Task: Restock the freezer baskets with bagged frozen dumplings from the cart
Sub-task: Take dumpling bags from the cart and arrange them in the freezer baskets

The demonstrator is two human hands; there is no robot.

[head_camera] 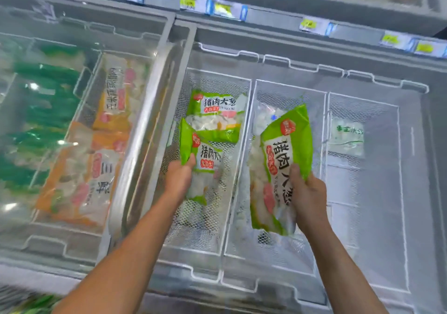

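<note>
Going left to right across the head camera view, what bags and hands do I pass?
Dark green bags → orange bags → left hand gripping a green dumpling bag → right hand gripping another green bag → pale bag in the rightmost basket.

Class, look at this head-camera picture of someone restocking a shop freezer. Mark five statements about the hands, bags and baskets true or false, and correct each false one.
1. Each hand holds a green dumpling bag. True: the left hand grips one green bag, the right hand another green bag.
2. The left-hand basket under the open lid holds no bag yet. False: a green bag lies at its far end.
3. The orange bags lie under a closed glass lid. True.
4. The right-hand basket is full of green bags. False: only one pale bag shows in it.
5. The right hand's bag is over the right-hand basket. False: it is over the middle basket.
</note>
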